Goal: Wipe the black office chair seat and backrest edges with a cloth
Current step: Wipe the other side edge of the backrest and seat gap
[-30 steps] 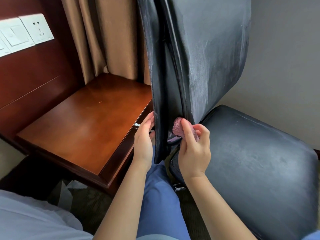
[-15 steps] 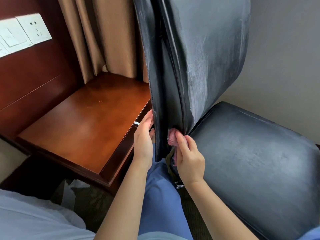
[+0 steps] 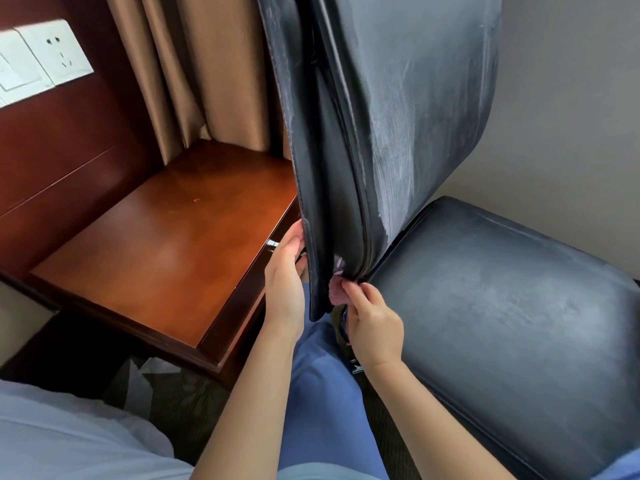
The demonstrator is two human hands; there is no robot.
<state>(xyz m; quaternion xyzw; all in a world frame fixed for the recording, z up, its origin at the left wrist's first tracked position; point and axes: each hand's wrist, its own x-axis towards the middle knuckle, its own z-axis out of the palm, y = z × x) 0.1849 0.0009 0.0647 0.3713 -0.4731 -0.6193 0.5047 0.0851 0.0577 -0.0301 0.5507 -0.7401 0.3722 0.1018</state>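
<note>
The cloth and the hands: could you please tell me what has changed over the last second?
The right hand has drawn the pink cloth down and left, from the front face of the backrest into the crease at its lower edge beside the seat; less cloth shows now. It still pinches the cloth. The left hand stays flat against the backrest's outer edge. The side table has not moved.

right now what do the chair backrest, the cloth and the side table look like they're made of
Backrest: black leather or faux leather, going by the stitched seams and dull sheen with whitish smears.
Cloth: pink, fuzzy, probably terry or microfibre.
Side table: reddish-brown wood or veneer, glossy lacquer reflecting light.
</note>
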